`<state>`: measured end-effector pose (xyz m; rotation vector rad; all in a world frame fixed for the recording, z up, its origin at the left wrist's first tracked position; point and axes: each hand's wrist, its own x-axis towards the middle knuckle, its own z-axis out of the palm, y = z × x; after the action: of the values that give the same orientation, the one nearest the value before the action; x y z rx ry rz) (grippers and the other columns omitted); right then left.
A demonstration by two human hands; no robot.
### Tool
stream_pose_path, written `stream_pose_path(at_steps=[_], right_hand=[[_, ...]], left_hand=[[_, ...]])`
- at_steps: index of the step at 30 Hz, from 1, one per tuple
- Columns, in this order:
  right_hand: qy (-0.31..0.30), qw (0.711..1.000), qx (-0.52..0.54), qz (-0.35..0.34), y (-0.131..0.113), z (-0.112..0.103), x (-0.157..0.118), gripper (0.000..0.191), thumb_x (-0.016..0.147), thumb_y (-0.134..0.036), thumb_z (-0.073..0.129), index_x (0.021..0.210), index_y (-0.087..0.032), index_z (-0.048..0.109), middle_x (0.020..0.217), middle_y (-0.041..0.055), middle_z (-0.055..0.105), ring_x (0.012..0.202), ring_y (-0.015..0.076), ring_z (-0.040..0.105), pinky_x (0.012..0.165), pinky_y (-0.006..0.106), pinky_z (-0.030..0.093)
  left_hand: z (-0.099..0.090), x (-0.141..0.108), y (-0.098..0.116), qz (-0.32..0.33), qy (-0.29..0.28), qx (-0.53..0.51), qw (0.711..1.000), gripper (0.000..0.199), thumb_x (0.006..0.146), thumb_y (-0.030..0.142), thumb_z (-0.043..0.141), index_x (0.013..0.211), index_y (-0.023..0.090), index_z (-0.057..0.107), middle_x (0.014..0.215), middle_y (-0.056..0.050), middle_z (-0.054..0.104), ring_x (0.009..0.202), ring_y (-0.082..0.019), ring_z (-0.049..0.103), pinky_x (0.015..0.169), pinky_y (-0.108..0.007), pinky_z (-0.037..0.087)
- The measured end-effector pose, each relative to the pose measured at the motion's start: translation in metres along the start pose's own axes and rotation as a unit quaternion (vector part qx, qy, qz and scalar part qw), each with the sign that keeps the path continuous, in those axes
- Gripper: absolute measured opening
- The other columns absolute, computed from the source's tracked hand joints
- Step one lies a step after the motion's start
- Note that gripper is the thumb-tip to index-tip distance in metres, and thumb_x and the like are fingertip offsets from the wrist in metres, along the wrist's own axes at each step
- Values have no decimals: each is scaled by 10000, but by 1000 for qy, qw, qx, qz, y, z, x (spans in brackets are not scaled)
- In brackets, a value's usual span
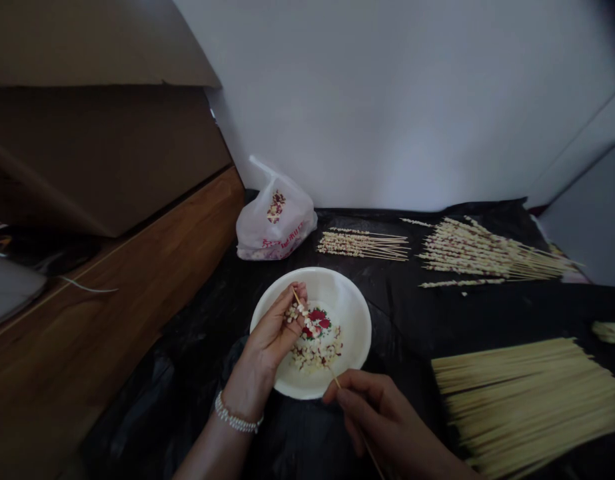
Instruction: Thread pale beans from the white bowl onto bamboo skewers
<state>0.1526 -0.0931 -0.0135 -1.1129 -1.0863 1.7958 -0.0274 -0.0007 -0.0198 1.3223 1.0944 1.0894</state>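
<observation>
My right hand (377, 410) pinches a thin wooden skewer (337, 381), which slants up across a white bowl (360, 320). Small cream and dark-red pieces are threaded along the skewer's upper part (310, 325), and its bare tip pokes out by the fingers of my left hand (272, 333). That hand is cupped over the bowl, with loose pieces of the same kind (291, 312) in its curled fingers. More loose pieces (312, 355) lie in the bowl, beside a red flower print on its bottom.
Behind the bowl stands a white plastic bag (274, 230) with similar pieces inside. Threaded skewers lie in a small bunch (362, 245) and a larger pile (482, 252). Bare skewers (532, 400) are spread at right on black plastic sheeting (402, 313). A cardboard box (137, 153) stands left.
</observation>
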Motion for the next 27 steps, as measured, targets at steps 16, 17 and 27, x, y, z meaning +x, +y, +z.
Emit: stream_pose_path(at_steps=[16,17,27], right_hand=[[3,1000,13,-10,4,-4,3,353,858,-513,605,812,-172,682,456,-69,447,422,79,353,434,230,199],[2,1000,14,-7,4,-3,3,348,857,-509,604,813,-173,681,450,-72,438,418,78,346,433,230,195],[0,1000,24,-1,4,-2,3,347,860,-505,583,823,-170,665,434,-77,421,407,79,310,432,237,181]], left_hand=[[12,-11,25,-30,29,-41,998,597,783,158,683,1355,264,552,1476,-46,483,1387,-285,377,1173,-447,236],[12,-9,24,-42,30,-62,997,604,763,135,690,1339,267,568,1468,-45,493,1377,-289,393,1161,-447,269],[7,6,13,-98,56,-153,982,606,641,3,729,1193,247,671,1406,-52,558,1357,-298,420,1079,-412,408]])
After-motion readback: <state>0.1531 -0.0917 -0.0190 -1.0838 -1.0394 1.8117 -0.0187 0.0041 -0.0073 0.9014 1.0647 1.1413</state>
